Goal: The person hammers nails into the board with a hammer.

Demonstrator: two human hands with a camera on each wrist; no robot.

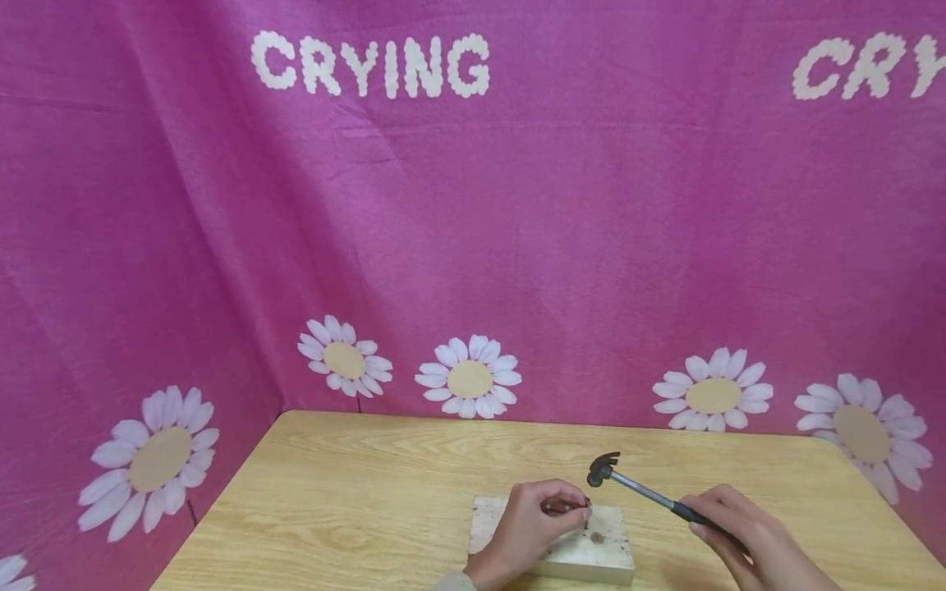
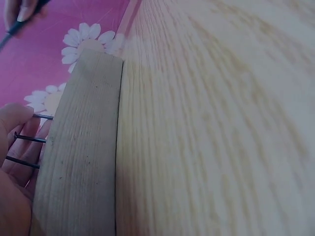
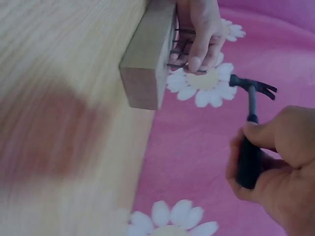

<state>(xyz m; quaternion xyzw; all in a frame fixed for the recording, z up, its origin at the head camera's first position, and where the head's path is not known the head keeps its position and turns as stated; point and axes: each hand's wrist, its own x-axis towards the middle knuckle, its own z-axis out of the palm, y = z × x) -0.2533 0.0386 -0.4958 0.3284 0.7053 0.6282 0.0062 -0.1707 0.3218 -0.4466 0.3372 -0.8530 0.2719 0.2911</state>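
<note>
A pale wooden block (image 1: 610,525) lies flat on the table, with several dark nails standing up out of its top face. Over it is my left hand (image 1: 534,525), whose thumb and fingertip pinch one nail (image 2: 43,116). Other nails (image 2: 30,139) stand beside the fingers, seen best in the two wrist views. My right hand (image 1: 754,529) grips a claw hammer (image 1: 641,490) by its black handle. The hammer's head is raised above the block, apart from the nails, with the claw pointing up and away in the head view.
The wood-grain table (image 1: 332,492) extends around the block on all sides. Behind and to the left hangs a pink cloth (image 1: 576,246) printed with white daisies and lettering, meeting the table's far edge.
</note>
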